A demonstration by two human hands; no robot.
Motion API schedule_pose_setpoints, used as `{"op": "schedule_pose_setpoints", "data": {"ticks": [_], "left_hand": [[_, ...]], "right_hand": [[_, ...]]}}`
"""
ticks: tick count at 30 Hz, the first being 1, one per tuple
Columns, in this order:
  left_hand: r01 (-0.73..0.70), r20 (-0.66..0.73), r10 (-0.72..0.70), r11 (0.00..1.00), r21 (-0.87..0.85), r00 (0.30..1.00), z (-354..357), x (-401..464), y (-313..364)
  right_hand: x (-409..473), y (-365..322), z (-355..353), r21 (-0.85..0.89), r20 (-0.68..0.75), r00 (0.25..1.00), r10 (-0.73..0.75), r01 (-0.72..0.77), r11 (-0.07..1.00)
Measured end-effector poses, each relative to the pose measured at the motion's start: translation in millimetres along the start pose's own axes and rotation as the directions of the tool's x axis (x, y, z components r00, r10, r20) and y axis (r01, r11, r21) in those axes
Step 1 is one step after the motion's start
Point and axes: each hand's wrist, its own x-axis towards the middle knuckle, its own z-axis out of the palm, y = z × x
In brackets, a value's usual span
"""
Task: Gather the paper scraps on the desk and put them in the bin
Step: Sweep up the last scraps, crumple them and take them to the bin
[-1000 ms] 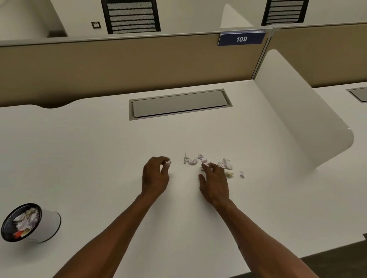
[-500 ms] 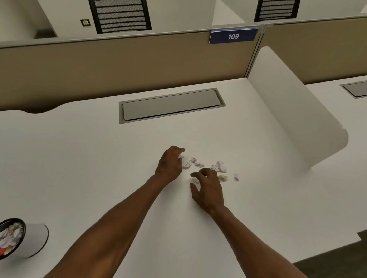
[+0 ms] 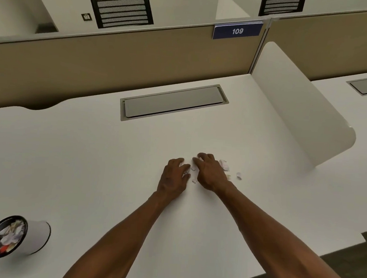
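White desk (image 3: pixel 89 165) under a tan partition (image 3: pixel 118 60); both hands (image 3: pixel 194 174) sat together, fingers curled over scraps (image 3: pixel 224 165), grip unclear. Bin (image 3: pixel 38 236) far left.

an office: numbered desk sign (image 3: pixel 237 31), partition (image 3: pixel 119 54), mesh chairs (image 3: pixel 121 5).

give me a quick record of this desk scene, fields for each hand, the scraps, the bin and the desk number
left hand: on desk, fingers curled against paper scraps
right hand: palm down over the scraps
loose scraps: a few lie right of the right hand
bin: on desk, near left, holds crumpled paper
desk sign: 109
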Motion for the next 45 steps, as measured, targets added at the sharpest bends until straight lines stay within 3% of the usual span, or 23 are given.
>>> {"op": "schedule_pose_setpoints", "data": {"ticks": [5,9,12,15,19,23,33,38,41,45], "left_hand": [[-0.064,-0.033,0.063,0.998,-0.008,0.997,-3,-13,-8],[-0.082,-0.001,0.082,0.997,-0.017,0.997,-6,-20,-15],[-0.051,0.048,0.048,0.997,0.056,0.998,-10,-21,-20],[-0.036,0.091,0.026,0.993,0.114,0.996,-10,-25,-18],[-0.034,0.063,0.027,0.994,0.101,0.998,-3,-29,-8],[-0.018,0.048,0.015,0.998,0.062,0.999,6,-32,-3],[0.048,0.108,-0.045,0.998,-0.028,0.993,1,-43,-2],[0.035,0.015,-0.035,0.999,0.019,0.999,-5,-43,-4],[0.071,0.043,-0.071,0.997,-0.005,0.997,-8,-42,0],[0.093,0.066,-0.091,0.995,-0.037,0.994,-8,-41,1]], "right_hand": [[-30,-12,24,0.030,-0.184,0.981,-0.058,0.065,0.997],[-54,-18,25,0.191,-0.219,0.976,0.005,0.038,0.981],[-64,-11,12,0.320,-0.311,0.930,0.195,-0.091,0.943],[-67,8,-2,0.368,-0.385,0.829,0.404,-0.264,0.892],[-74,39,-13,0.408,-0.351,0.718,0.602,-0.461,0.788],[-77,52,-10,0.309,-0.178,0.776,0.605,-0.539,0.783],[-60,24,-2,0.368,-0.149,0.879,0.452,-0.375,0.851],[-34,31,-20,0.147,0.033,0.910,0.412,-0.413,0.899],[-29,27,-20,0.089,0.028,0.935,0.355,-0.356,0.930],[-42,11,-7,0.159,-0.011,0.963,0.269,-0.264,0.951]]}}
